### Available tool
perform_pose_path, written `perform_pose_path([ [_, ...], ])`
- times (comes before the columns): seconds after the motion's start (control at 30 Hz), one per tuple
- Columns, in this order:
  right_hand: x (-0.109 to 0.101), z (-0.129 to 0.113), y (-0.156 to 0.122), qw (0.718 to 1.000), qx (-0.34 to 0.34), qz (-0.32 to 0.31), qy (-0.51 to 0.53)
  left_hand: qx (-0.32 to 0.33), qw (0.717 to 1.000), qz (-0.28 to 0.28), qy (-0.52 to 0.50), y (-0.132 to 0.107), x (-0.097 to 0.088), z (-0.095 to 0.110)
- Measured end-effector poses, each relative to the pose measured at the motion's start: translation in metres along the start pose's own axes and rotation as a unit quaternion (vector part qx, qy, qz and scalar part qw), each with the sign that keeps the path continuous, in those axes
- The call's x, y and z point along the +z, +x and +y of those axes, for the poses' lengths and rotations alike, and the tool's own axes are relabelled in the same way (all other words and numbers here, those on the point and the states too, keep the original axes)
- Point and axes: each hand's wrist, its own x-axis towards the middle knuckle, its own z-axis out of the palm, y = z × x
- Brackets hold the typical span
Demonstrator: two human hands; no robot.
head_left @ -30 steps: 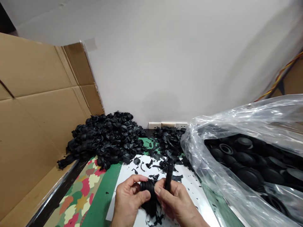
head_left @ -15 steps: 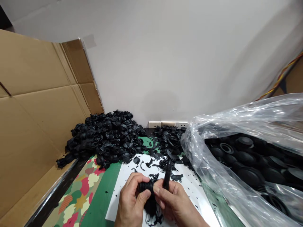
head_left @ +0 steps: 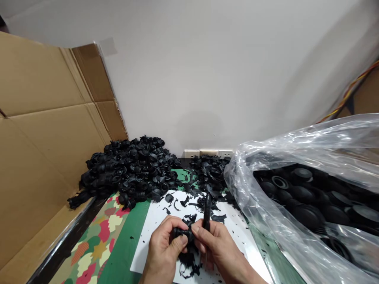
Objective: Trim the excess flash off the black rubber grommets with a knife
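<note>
My left hand (head_left: 164, 246) is closed around a black ribbed rubber part (head_left: 179, 232), its thumb and fingertips pressing the sides. My right hand (head_left: 214, 240) meets it, thumb and forefinger pinched at the part's right end. A slim black tool handle (head_left: 207, 211) stands up out of the right hand; a thin strip shows below those fingers, but the tool's working end cannot be made out. Beneath both hands lies a white sheet (head_left: 142, 250) strewn with black rubber scraps (head_left: 189, 268).
A large heap of black ribbed rubber parts (head_left: 133, 165) is at the back left, beside a cardboard box (head_left: 53, 130). Black trimmings (head_left: 209, 169) pile up below wall sockets (head_left: 209, 153). On the right, a clear plastic bag (head_left: 245, 185) holds many rounded black rubber parts (head_left: 304, 213).
The rubber part has turned in my left fingers. The tool handle in my right hand is slightly more upright. The whole view has shifted a little.
</note>
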Motion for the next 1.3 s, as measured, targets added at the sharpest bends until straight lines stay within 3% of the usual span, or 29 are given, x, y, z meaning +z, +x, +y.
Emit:
perform_pose_path([
  [0.17, 0.003, -0.004, -0.003, 0.999, 0.025, -0.021, 0.043, -0.056, 0.997, -0.003, -0.053, 0.003, 0.001, 0.003],
  [0.4, 0.001, 0.008, 0.007, 1.000, -0.006, -0.011, -0.011, 0.007, 1.000, 0.015, -0.001, 0.001, 0.001, 0.005],
  [0.53, -0.008, -0.008, -0.001, 0.997, -0.066, 0.027, -0.028, 0.009, 0.999, 0.027, 0.015, 0.001, -0.001, 0.002],
  [0.63, -0.017, -0.023, -0.010, 0.986, -0.152, 0.060, -0.030, 0.019, 0.999, 0.024, 0.025, 0.001, -0.001, -0.001],
  [0.73, -0.022, -0.028, -0.015, 0.969, -0.230, 0.053, -0.068, 0.033, 0.998, 0.021, 0.041, 0.001, -0.002, -0.004],
  [0.9, -0.019, -0.019, -0.017, 0.955, -0.263, 0.051, -0.131, 0.073, 0.991, 0.036, 0.106, -0.001, -0.003, -0.003],
  [1.13, -0.014, -0.014, -0.017, 0.906, -0.352, 0.055, -0.230, 0.096, 0.983, 0.037, 0.152, -0.001, -0.001, 0.001],
  [1.3, -0.008, -0.014, -0.019, 0.903, -0.365, 0.070, -0.214, 0.092, 0.981, 0.033, 0.166, -0.002, -0.001, 0.001],
])
